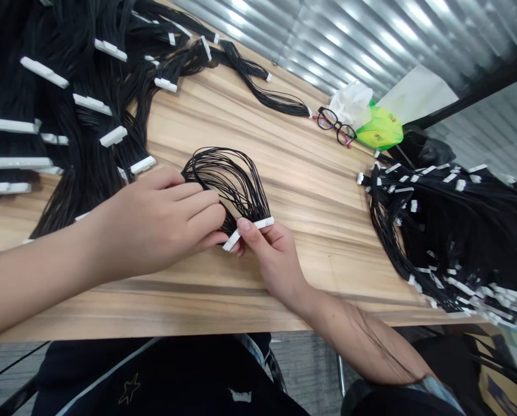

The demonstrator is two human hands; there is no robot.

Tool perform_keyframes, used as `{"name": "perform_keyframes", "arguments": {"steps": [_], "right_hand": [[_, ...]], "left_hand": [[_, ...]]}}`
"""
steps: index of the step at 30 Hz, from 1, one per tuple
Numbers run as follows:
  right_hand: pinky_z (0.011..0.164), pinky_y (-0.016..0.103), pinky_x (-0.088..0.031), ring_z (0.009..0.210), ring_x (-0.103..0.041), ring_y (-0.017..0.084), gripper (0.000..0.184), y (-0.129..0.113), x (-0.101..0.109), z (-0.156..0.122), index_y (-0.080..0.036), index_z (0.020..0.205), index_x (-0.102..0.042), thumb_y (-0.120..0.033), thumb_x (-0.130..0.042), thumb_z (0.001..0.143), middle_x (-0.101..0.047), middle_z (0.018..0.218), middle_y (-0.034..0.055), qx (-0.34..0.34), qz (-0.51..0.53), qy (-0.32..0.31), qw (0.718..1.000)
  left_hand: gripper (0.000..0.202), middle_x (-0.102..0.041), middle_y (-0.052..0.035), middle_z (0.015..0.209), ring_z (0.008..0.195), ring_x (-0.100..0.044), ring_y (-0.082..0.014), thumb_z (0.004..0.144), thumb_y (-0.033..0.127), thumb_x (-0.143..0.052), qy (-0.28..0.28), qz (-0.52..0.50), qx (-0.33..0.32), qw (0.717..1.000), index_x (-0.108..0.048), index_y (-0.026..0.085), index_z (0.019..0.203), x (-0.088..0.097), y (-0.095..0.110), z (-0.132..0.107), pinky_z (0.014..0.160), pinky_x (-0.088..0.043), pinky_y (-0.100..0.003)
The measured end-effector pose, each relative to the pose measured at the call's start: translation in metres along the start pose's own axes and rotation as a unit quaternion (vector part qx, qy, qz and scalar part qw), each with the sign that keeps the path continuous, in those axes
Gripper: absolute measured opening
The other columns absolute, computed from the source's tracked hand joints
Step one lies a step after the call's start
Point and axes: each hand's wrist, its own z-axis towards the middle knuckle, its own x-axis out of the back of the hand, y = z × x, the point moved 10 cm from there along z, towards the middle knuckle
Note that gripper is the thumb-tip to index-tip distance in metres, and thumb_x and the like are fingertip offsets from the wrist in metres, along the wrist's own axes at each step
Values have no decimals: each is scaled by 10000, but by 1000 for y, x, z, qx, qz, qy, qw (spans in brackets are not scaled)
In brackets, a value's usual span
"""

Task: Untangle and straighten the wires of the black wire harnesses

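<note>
A looped bundle of thin black wires (pixel 230 176) lies on the wooden table (pixel 310 190), its two ends in white connectors (pixel 262 223). My left hand (pixel 163 219) has its fingers curled over the wires near the connectors and pinches them. My right hand (pixel 271 254) comes in from below and grips the white connectors between thumb and fingers. Both hands meet at the connector end of the loop, near the table's front edge.
A large heap of black wire harnesses with white connectors (pixel 54 104) fills the table's left and back. Another pile (pixel 453 231) sits at the right edge. Glasses (pixel 336 125), a green packet (pixel 380 130) and white tissue (pixel 351 99) lie at the back.
</note>
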Motion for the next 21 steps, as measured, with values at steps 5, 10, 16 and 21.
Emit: {"name": "perform_keyframes", "arguments": {"steps": [5,10,16,21], "right_hand": [[625,247,-510,580,-567,100,397,3,13,6,-198,633,-702,-509,-756,874,-676,616,-9,-8,56,27,998],[624,254,-509,574,-560,107,403,2,18,7,-197,640,-697,-529,-758,861,-661,604,-7,-2,47,35,998],[655,279,-541,610,-609,130,428,-5,13,2,-200,668,-697,-565,-712,891,-701,651,13,18,-23,8,1000],[665,272,-531,647,-636,126,381,-5,-2,-5,-216,722,-720,-510,-658,957,-726,703,1,42,-81,-72,993]], "left_hand": [[427,-536,47,663,653,-489,-147,1055,423,-535,63,-38,-107,992,-513,235,672,32,31,-14,797,-474,-329],[392,-526,57,630,581,-453,-138,1089,338,-423,-5,-224,-155,962,-514,235,722,20,54,-23,627,-448,-312],[352,-612,102,655,523,-556,-78,1125,423,-265,3,-184,149,972,-565,264,1033,4,-10,-20,535,-373,-236],[272,-671,106,677,494,-554,-57,1096,432,-417,-11,-72,192,979,-638,282,1147,4,-31,-23,469,-304,-180]]}}
